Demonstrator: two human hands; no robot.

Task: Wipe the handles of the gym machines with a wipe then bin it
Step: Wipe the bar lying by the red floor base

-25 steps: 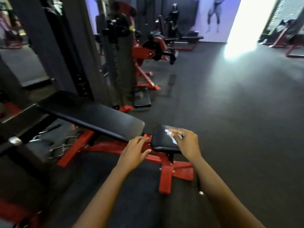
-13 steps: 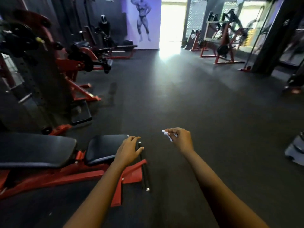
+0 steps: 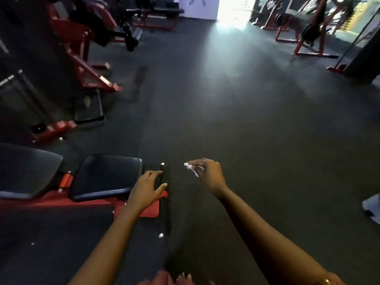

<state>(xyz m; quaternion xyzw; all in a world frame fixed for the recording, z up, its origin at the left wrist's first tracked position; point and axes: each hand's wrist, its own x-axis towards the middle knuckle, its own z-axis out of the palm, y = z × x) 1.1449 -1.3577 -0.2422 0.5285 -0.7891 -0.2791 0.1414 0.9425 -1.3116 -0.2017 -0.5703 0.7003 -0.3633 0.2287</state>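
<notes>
My right hand (image 3: 209, 173) pinches a small crumpled white wipe (image 3: 190, 168) and hovers over the dark floor, to the right of the bench. My left hand (image 3: 147, 188) has its fingers spread and relaxed over the bench's black foot bar (image 3: 163, 212), which has chrome end caps. Whether the fingers touch the bar I cannot tell. The bench has a black seat pad (image 3: 104, 176), a black back pad (image 3: 26, 169) and a red frame (image 3: 63, 202).
Red and black weight machines (image 3: 82, 38) line the left side. More red racks (image 3: 304, 33) stand at the far right by a bright doorway (image 3: 234, 11). A white object (image 3: 372, 204) lies at the right edge. Dark rubber floor (image 3: 246, 120) fills the middle.
The view has swung right, away from the bench. My right hand lifted the wipe off the seat pad and now hangs over the floor. My left hand moved from the bench frame to the foot bar.
</notes>
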